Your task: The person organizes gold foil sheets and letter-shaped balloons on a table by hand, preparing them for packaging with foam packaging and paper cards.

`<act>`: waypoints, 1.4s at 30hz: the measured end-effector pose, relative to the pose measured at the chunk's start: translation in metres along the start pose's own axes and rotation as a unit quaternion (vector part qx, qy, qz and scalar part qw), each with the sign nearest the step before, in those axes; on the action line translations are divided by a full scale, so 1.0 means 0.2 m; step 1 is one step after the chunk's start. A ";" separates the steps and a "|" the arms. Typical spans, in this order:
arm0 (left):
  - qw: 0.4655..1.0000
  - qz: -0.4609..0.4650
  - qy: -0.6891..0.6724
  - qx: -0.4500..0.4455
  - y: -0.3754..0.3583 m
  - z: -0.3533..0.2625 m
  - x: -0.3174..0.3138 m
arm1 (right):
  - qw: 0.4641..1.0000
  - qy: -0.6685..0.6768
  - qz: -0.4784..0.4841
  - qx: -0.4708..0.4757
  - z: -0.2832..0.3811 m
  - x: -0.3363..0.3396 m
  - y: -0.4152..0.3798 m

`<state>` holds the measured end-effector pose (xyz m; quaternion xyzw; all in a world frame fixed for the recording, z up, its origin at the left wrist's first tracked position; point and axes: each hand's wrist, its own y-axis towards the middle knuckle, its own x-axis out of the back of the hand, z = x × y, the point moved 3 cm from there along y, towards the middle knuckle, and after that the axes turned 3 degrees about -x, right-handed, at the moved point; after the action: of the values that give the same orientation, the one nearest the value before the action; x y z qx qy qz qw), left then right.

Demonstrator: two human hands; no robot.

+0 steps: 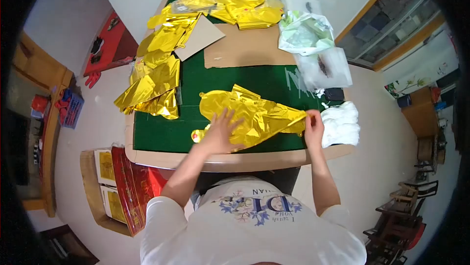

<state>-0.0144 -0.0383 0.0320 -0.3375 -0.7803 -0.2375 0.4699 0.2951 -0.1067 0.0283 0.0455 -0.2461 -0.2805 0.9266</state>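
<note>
A flat, uninflated gold foil balloon [254, 113] lies creased across the green tabletop [264, 76] in front of me. My left hand [219, 132] rests on its left part, fingers spread over the foil. At the balloon's narrow right end, my right hand [314, 125] pinches the edge between thumb and fingers. A small gold piece with a red and white spot [198, 136] shows just left of my left hand. White string or cloth in a bundle [340, 124] lies right beside my right hand.
More gold foil balloons [159, 76] are heaped along the table's left and far edges. A cardboard sheet [249, 44] lies at the back. Plastic bags [306, 32] and a black box [334, 94] sit on the right. An open carton [100, 206] stands on the floor at left.
</note>
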 end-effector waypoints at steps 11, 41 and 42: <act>0.974 -0.054 -0.216 0.042 0.09 -0.14 -0.02 | 0.993 -0.054 0.075 0.069 0.37 -0.16 0.71; 0.995 -0.023 0.090 -0.029 0.11 -0.24 -0.27 | 0.951 -0.301 0.028 0.071 -0.22 -0.30 0.10; 0.994 -0.087 0.053 -0.029 0.13 -0.22 -0.26 | 0.959 -0.265 0.032 0.095 -0.21 -0.31 0.06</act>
<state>0.0474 -0.0685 0.0063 -0.2693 -0.7735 -0.3173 0.4780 0.2780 -0.0650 -0.0328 0.0492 -0.5093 -0.2283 0.8283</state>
